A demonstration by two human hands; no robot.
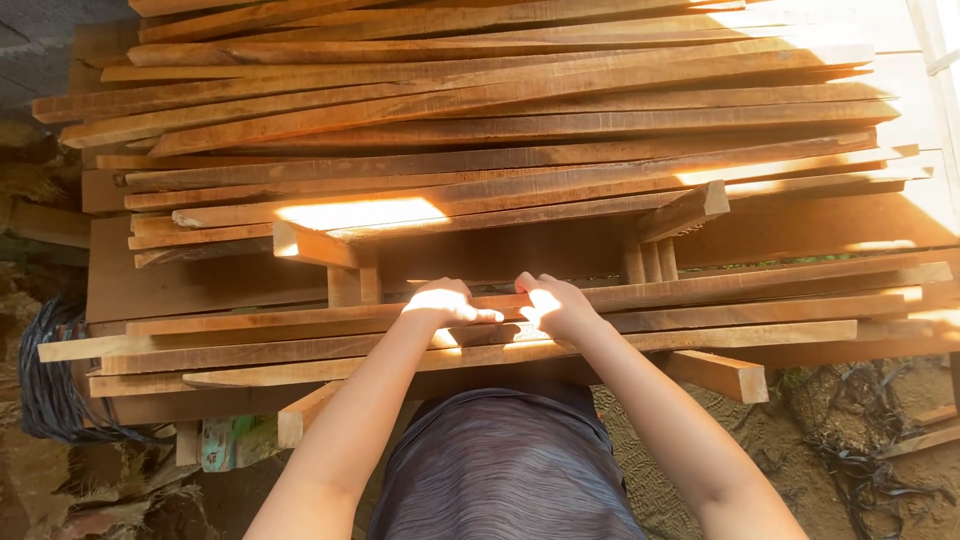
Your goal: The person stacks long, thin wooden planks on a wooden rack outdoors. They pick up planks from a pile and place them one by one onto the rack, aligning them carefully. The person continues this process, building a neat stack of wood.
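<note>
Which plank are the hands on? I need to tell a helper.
Start at the big stack of wooden planks. On its lower, nearer tier, the plank runs left to right under the left hand and right hand. Unlike its neighbours, both hands rest on it.

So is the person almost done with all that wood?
Hardly begun, it seems. Done: nothing visibly set aside. In hand: left hand and right hand rest on a near plank. Left: the tall plank pile stays heaped behind.
</note>
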